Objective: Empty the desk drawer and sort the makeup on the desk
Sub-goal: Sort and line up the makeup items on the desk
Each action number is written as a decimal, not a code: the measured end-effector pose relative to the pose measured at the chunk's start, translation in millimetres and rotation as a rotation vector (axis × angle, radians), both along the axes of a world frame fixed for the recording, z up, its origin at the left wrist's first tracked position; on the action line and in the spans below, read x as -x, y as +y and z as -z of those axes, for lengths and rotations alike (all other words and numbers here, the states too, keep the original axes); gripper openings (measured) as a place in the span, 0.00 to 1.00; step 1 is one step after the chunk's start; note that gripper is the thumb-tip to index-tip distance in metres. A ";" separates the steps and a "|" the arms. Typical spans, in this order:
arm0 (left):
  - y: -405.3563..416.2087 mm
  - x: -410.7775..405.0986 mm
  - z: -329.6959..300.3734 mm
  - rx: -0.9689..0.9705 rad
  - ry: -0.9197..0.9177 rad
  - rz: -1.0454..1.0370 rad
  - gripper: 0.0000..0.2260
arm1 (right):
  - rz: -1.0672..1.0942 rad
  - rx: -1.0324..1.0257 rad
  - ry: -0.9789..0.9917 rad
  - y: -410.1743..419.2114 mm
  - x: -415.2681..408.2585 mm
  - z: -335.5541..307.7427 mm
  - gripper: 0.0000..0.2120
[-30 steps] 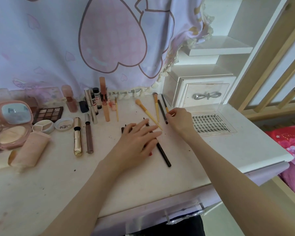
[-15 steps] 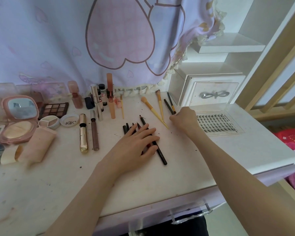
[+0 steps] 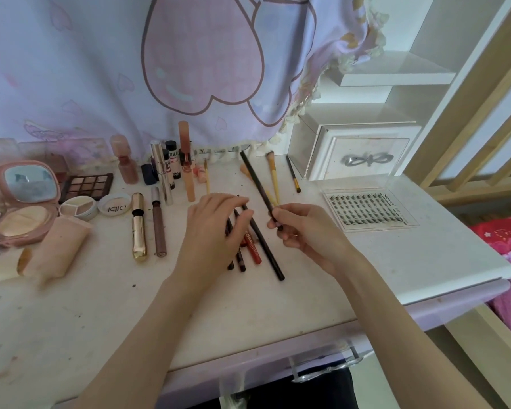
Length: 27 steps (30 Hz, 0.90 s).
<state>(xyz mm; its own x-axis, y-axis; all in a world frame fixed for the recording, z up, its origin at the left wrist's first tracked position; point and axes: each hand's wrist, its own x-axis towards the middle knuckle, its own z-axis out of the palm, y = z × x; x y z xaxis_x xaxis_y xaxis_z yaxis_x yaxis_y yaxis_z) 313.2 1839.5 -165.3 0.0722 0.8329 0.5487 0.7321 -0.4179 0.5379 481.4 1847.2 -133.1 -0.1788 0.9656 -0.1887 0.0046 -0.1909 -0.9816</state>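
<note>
My right hand (image 3: 303, 227) pinches a long black makeup pencil (image 3: 255, 184) by its near end and holds it lifted, tip slanting toward the back wall. My left hand (image 3: 214, 224) rests with relaxed fingers on a bunch of dark and red pencils (image 3: 250, 246) lying side by side at mid-desk. A longer black pencil (image 3: 267, 252) lies at the right of that bunch. Yellow-handled brushes (image 3: 273, 175) lie behind my hands. The lilac desk drawer (image 3: 313, 364) below the front edge shows its clear handle.
Along the left lie an open pink compact (image 3: 21, 202), an eyeshadow palette (image 3: 87, 184), small pots, a beige tube (image 3: 56, 252), a gold tube (image 3: 138, 228) and a brown tube. Bottles stand at the back. A clear lash tray (image 3: 366, 209) and a small white cabinet (image 3: 357, 152) are on the right.
My right hand has drawn back from the brushes and lifted a black pencil off the desk. My left hand stays on the pencil bunch, fingers shifted slightly.
</note>
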 end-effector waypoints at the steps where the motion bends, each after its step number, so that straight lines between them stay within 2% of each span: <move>1: 0.7 0.9 -0.1 0.026 -0.058 -0.005 0.20 | -0.036 -0.008 -0.015 -3.1 2.1 -0.2 0.05; 6: -0.5 0.6 -5.0 0.138 -0.309 0.076 0.04 | -0.133 -0.115 -0.177 -12.2 11.0 1.0 0.04; 9: -5.0 0.0 -12.9 0.343 -0.579 0.244 0.05 | -0.154 -0.122 -0.169 -13.5 10.3 0.3 0.03; 13: -6.8 -1.1 -15.0 0.360 -0.584 0.295 0.06 | -0.152 -0.170 -0.269 -15.4 9.0 0.4 0.02; 15: -6.8 -1.7 -15.9 0.349 -0.637 0.275 0.06 | -0.063 -0.216 -0.302 -14.9 7.3 -1.1 0.04; 17: -6.4 -1.4 -14.6 0.294 -0.592 0.228 0.06 | 0.052 -0.259 -0.253 -12.9 6.9 -6.7 0.05; 20: -8.8 -3.5 -9.2 0.114 -0.240 0.194 0.04 | 0.099 -0.329 -0.152 -10.6 12.6 -19.3 0.03; 21: -9.4 -6.0 -7.4 0.076 -0.178 0.202 0.05 | 0.096 -0.352 -0.133 -10.8 15.8 -22.4 0.03; 25: -11.9 -10.7 -10.0 0.155 -0.183 0.218 0.06 | 0.160 -0.358 -0.057 -10.9 22.1 -20.8 0.11; 27: -11.2 -9.3 -8.3 0.158 -0.112 0.187 0.05 | 0.156 -0.352 -0.043 -12.3 21.9 -16.2 0.11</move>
